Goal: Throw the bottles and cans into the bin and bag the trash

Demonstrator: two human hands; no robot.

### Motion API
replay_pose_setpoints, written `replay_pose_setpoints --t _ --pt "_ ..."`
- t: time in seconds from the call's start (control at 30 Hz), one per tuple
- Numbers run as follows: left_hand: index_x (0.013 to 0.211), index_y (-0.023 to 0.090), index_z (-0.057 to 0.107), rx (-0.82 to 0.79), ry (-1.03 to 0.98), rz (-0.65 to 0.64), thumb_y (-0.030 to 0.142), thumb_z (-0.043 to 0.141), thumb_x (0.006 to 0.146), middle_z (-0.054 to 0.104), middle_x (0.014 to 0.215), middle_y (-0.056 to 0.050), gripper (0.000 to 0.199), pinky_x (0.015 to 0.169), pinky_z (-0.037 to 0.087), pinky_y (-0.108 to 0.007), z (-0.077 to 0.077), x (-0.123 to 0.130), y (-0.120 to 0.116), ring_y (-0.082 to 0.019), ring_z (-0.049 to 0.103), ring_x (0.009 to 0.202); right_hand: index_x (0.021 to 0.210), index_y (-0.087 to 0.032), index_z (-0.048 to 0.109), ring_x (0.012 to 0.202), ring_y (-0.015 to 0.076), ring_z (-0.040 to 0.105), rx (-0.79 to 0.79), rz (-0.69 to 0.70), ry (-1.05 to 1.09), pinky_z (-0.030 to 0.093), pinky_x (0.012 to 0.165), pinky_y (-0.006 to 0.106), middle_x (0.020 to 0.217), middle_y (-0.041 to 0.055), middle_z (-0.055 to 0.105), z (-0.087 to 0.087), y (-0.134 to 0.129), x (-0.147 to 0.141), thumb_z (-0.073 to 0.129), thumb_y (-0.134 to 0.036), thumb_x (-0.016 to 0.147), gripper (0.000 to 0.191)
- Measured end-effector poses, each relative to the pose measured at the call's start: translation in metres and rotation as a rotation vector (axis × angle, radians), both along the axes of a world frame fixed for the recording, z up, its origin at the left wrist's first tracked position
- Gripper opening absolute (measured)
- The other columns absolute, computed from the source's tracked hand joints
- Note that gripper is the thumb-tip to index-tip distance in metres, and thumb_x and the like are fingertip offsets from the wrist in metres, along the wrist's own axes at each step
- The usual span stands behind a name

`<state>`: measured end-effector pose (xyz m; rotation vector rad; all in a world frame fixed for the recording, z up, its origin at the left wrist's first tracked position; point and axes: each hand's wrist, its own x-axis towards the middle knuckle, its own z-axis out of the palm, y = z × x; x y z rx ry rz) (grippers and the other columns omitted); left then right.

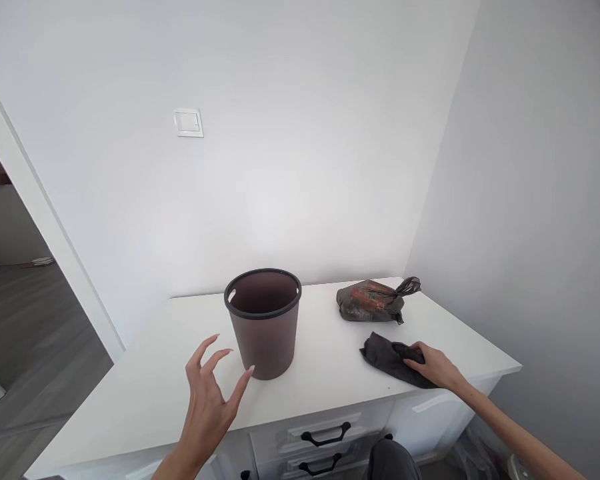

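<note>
My left hand [207, 393] hovers over the countertop, fingers spread and curved, just left of and in front of a trash bin [267, 343]. The bin is brownish-purple with a black rim and handle holes, and it stands upright. At the right, my right hand [433, 365] grips a folded black plastic bag [390, 357] lying on the counter; its fingertips are partly hidden in the folds. Behind that bag sits a tied, see-through black trash bag [370, 301] with reddish contents, its knot pointing right.
The white countertop [190, 320] meets a wall behind and another at the right. Drawers with black handles [326, 435] are below its front edge. A light switch [189, 123] is on the back wall, and a doorway opens at the far left.
</note>
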<state>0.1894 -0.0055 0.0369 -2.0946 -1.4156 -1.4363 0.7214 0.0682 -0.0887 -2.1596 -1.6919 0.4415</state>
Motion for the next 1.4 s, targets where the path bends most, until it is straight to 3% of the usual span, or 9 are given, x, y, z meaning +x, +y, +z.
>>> replay_pose_setpoints --t 0.23,0.37,0.47,0.57,0.7,0.87,1.07,1.2,1.4 --pt "0.109 0.028 0.061 -0.355 0.034 -0.255 0.036 0.054 0.101 0.057 0.130 -0.011 0.014 0.084 0.061 -0.037 -0.014 0.001 -0.047 -0.028 0.060 0.121 0.113 -0.022 0.067 0.107 0.0276 0.070 -0.008 0.234 0.725 0.054 0.089 0.036 0.114 0.0069 0.076 0.088 -0.053 -0.109 0.067 -0.064 0.085 0.050" --pt "0.120 0.028 0.060 -0.663 -0.094 -0.426 0.046 0.054 0.100 0.065 0.128 -0.013 0.028 0.075 0.061 -0.035 0.006 0.016 -0.066 -0.028 0.067 0.113 0.116 -0.023 0.068 0.113 0.0262 0.067 0.002 0.375 0.956 0.053 0.097 0.038 0.121 0.0054 0.073 0.157 -0.098 -0.161 0.074 -0.062 0.083 0.051" --pt "0.142 0.028 0.049 -0.777 -0.260 -0.461 0.053 0.060 0.095 0.061 0.142 -0.016 0.054 0.086 0.061 -0.040 0.022 0.025 -0.076 -0.030 0.064 0.124 0.114 -0.025 0.069 0.114 0.0240 0.067 -0.004 0.431 1.069 0.052 0.099 0.037 0.121 0.0040 0.073 0.186 -0.124 -0.186 0.077 -0.057 0.083 0.045" --pt "0.149 0.028 0.046 -0.797 -0.301 -0.461 0.056 0.070 0.087 0.056 0.150 -0.017 0.073 0.098 0.057 -0.045 0.037 0.033 -0.088 -0.034 0.056 0.136 0.115 -0.026 0.067 0.110 0.0226 0.068 -0.007 0.394 1.145 0.053 0.092 0.033 0.118 0.0034 0.074 0.191 -0.141 -0.203 0.078 -0.055 0.084 0.043" --pt "0.123 0.023 0.069 -0.790 -0.353 -0.485 0.059 0.061 0.092 0.073 0.124 -0.013 0.048 0.096 0.056 -0.041 0.054 0.046 -0.100 -0.031 0.066 0.118 0.117 -0.027 0.065 0.104 0.0233 0.071 -0.008 0.240 1.285 0.055 0.082 0.031 0.113 0.0037 0.075 0.182 -0.154 -0.218 0.080 -0.055 0.082 0.048" --pt "0.110 0.024 0.072 -0.751 -0.491 -0.529 0.058 0.059 0.094 0.076 0.115 -0.007 0.040 0.098 0.054 -0.037 0.069 0.051 -0.103 -0.027 0.069 0.108 0.122 -0.029 0.060 0.108 0.0248 0.070 0.023 0.115 1.359 0.056 0.083 0.033 0.115 0.0037 0.073 0.160 -0.156 -0.217 0.081 -0.056 0.079 0.055" --pt "0.097 0.021 0.071 -0.849 -0.598 -0.453 0.063 0.058 0.093 0.077 0.102 -0.006 0.045 0.092 0.054 -0.037 0.078 0.043 -0.102 -0.026 0.069 0.095 0.121 -0.025 0.055 0.112 0.0284 0.062 0.226 0.164 0.917 0.052 0.092 0.041 0.112 0.0069 0.064 0.134 -0.144 -0.203 0.074 -0.067 0.079 0.062" --pt "0.090 0.021 0.068 -0.834 -0.620 -0.373 0.067 0.059 0.090 0.075 0.094 -0.006 0.047 0.081 0.054 -0.033 0.077 0.050 -0.097 -0.026 0.069 0.091 0.121 -0.026 0.054 0.111 0.0263 0.059 0.501 0.337 0.674 0.050 0.096 0.042 0.122 0.0097 0.060 0.152 -0.164 -0.229 0.062 -0.060 0.091 0.046" --pt "0.087 0.021 0.064 -0.748 -0.529 -0.299 0.068 0.059 0.088 0.069 0.083 -0.003 0.047 0.070 0.053 -0.031 0.072 0.069 -0.086 -0.022 0.064 0.079 0.096 -0.026 0.056 0.088 0.0216 0.060 0.424 0.691 0.398 0.048 0.077 0.036 0.100 0.0033 0.063 0.177 -0.180 -0.275 0.066 -0.044 0.092 0.021"
